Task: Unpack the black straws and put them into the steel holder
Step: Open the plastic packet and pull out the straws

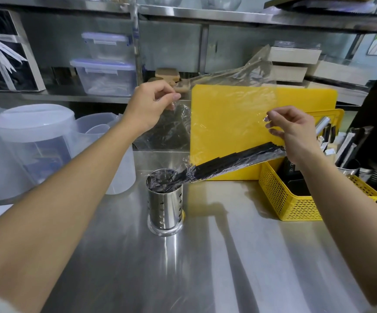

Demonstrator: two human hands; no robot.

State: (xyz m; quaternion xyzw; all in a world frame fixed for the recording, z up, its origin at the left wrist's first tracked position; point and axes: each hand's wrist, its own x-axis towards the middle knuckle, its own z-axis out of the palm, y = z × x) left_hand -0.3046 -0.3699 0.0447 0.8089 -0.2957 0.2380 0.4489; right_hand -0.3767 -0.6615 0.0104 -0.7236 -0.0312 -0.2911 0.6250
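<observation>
1. Your left hand (153, 102) is raised, with thumb and forefinger pinching one edge of the clear plastic bag (235, 102).
2. Your right hand (293, 132) pinches the opposite edge, its other fingers loosely curled. The film is stretched as a sheet between your two hands.
3. The black straws (235, 160) lie bundled in the bottom fold of the bag. They run from below your right hand and slope down toward your left side.
4. The steel holder (165, 204) stands upright on the steel counter (205, 256), below and between your hands and nearer your left forearm. The crumpled low end of the bag sits in its mouth, and the straw ends stop just beside the rim. Whether any straws are inside the holder cannot be told.
5. Behind the stretched film, beyond both hands, a yellow cutting board (307, 98) stands on edge.
6. A yellow basket (284, 199) sits under your right wrist. Translucent plastic jugs (31, 143) stand outside your left forearm.
</observation>
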